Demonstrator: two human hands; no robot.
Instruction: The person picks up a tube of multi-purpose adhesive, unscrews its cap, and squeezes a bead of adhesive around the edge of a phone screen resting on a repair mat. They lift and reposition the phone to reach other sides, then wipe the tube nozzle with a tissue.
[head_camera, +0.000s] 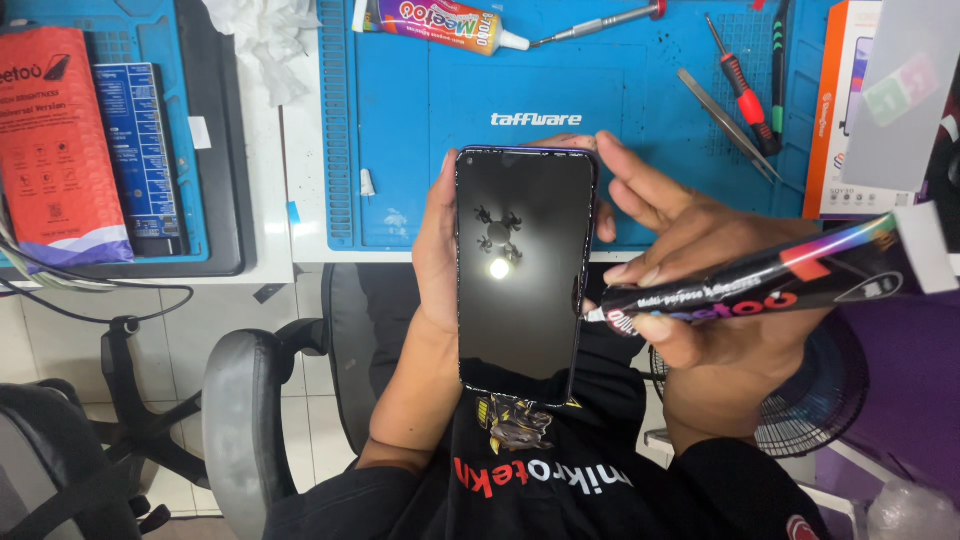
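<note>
My left hand (436, 250) holds a black smartphone (520, 275) upright in front of me, screen facing up and dark, with a ceiling fan and lamp reflected in the glass. My right hand (690, 270) grips a black glue tube (770, 280) with colourful print. Its nozzle tip touches the phone's right edge about halfway down. My index finger stretches out above the tube toward the phone's top right corner.
A blue work mat (420, 110) lies on the white table with a second glue tube (430, 20), metal tweezers (725, 120), a red-handled screwdriver (740, 90) and a silver screwdriver (600, 25). Red package (55, 140) left, orange box (840, 100) right. Chair armrest (245, 410) and a fan (810, 400) below.
</note>
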